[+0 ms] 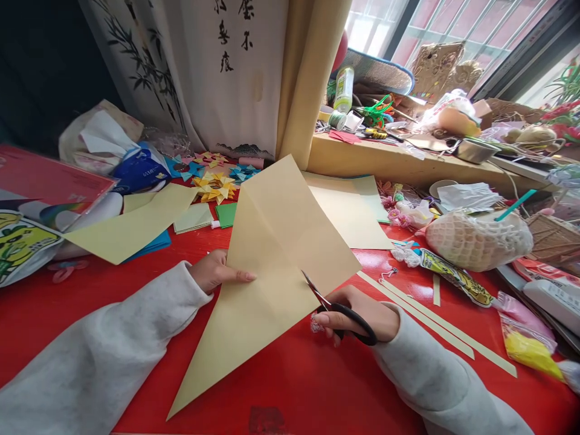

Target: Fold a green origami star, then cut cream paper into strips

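Observation:
My left hand (pixel 222 273) grips the left edge of a large cream paper sheet (pixel 267 260), thumb on top and fingers behind it. The sheet is tilted above the red table, with a pointed corner toward the lower left and a faint crease across it. My right hand (pixel 356 314) is closed around the black handles of scissors (pixel 351 320). Their blades are at the sheet's lower right edge, one blade showing over the paper. A cut runs from the blades' tip up into the sheet, though its length is hard to tell.
On the red table (pixel 362 386), cut paper strips (pixel 430 320) lie to the right. Another cream piece (pixel 131 223) and folded paper stars (pixel 215 187) are at the left back. More sheets (pixel 348 211) lie behind. A netted round object (pixel 478 238) and packets stand right.

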A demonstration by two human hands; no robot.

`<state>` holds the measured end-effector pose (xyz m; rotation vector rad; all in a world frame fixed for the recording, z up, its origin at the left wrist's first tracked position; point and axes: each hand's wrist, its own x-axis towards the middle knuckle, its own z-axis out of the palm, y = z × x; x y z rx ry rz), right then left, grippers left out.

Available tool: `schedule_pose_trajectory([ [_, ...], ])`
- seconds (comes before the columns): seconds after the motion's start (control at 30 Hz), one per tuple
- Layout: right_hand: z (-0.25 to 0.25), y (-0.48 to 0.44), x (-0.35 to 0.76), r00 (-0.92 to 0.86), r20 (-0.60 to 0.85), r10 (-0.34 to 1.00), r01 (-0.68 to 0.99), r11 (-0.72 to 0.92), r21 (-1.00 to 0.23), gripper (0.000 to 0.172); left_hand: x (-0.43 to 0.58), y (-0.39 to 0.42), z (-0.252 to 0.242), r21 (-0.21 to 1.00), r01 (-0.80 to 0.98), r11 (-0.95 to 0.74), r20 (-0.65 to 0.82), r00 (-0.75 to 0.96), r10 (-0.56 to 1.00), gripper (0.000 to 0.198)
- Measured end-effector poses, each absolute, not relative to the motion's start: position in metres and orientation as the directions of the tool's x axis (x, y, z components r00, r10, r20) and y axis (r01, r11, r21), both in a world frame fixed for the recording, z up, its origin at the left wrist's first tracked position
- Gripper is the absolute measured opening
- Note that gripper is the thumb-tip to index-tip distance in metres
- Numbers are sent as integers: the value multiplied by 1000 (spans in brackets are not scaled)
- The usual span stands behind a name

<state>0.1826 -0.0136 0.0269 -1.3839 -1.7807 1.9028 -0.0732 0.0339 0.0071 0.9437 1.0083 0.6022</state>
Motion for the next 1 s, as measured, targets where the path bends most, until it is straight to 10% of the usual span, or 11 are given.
schedule_pose_trajectory([
  [1.0, 20, -20, 169, -367, -490, 790, 513, -268, -816, 38, -71, 26, 16, 894, 71, 442, -412, 517, 751, 30],
])
